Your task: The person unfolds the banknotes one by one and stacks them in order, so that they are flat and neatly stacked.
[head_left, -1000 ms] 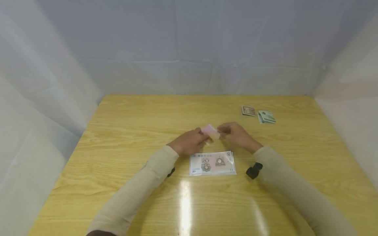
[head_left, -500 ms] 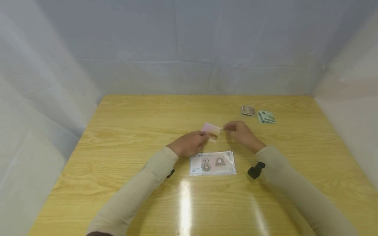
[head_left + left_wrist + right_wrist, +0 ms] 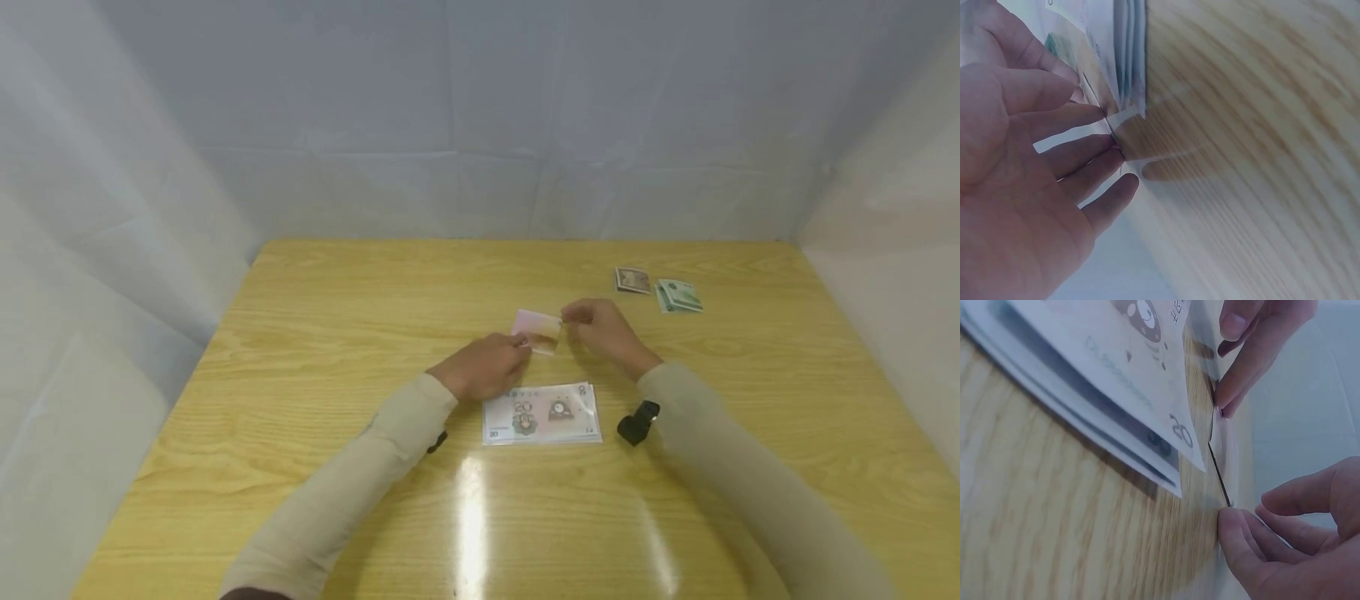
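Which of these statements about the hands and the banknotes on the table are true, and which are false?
1. Both hands hold a pink banknote between them. True: the left hand has its left end, the right hand its right end.
2. A stack of banknotes lies flat on the table just in front of the hands. True.
3. The stack's top note shows the number 50. False: it shows 20.
4. Two small folded bundles, one brown and one green, lie at the far right. True.
5. The right hand rests flat on the stack. False: it pinches the pink banknote above the table.
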### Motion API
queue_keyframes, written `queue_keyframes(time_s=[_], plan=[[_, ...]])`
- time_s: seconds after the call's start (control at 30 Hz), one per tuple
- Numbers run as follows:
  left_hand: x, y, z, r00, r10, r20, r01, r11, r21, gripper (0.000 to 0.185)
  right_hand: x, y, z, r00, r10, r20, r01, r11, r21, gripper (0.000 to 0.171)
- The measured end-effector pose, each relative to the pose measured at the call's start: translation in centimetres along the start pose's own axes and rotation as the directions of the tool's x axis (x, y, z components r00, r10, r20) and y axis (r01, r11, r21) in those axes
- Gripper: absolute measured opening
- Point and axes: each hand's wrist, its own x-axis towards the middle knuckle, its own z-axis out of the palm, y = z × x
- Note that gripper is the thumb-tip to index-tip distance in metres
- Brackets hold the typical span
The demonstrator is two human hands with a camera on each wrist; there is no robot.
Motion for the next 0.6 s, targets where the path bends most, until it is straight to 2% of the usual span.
queue_keyframes(time_s=[0.2, 0.37, 0.6], plan=[[0.36, 0.15, 0.11, 0.999, 0.033, -0.022, -0.032, 0.999, 0.036, 0.027, 0.48, 0.03, 0.01, 0.998, 0.064, 0.008, -0.064, 0.989, 0.131, 0.041], [0.22, 0.35, 0.12, 1.0, -0.009, 0.009, 0.009, 0.999, 0.044, 0.038, 0.6, -0.13, -0.14, 0.991, 0.132, -0.001, -0.127, 0.957, 0.26, 0.042], [0.09, 0.51, 0.22, 0.997, -0.061, 0.056, 0.06, 0.998, 0.015, 0.047, 0.71, -0.41, 0.18, 0.982, 0.186, -0.016, -0.169, 0.923, 0.346, 0.041]])
